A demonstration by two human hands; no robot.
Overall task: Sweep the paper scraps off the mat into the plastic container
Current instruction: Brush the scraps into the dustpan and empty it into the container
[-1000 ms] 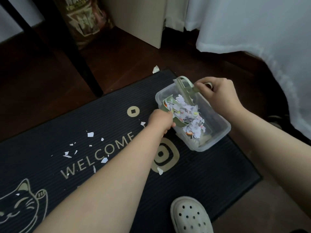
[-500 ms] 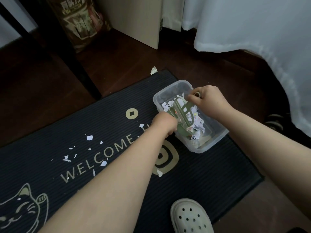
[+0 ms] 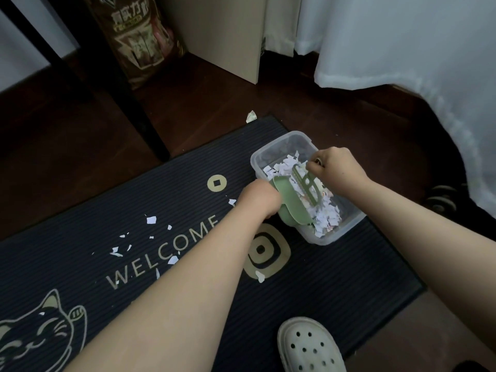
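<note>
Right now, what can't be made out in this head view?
Head view only.
Handle of the green dustpan: covered by the left hand.
Bristles of the green brush: buried in the scrap pile; its end sits under the right hand.
Bottom of the plastic container: mostly hidden by that pile.
Printed bag: top cut off by the frame edge, lettering blurred.

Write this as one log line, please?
left hand: grips dustpan | right hand: holds brush | container: paper pile | mat: loose scraps

The indoor light is dim, flat and cool. The brightest area is the white curtain (image 3: 402,49) at upper right, glowing softly. The dark floor (image 3: 67,135) and the mat (image 3: 349,285) lose detail in shadow. Wide-angle distortion bows the picture's edges, and the near forearm (image 3: 174,304) looks soft.
</note>
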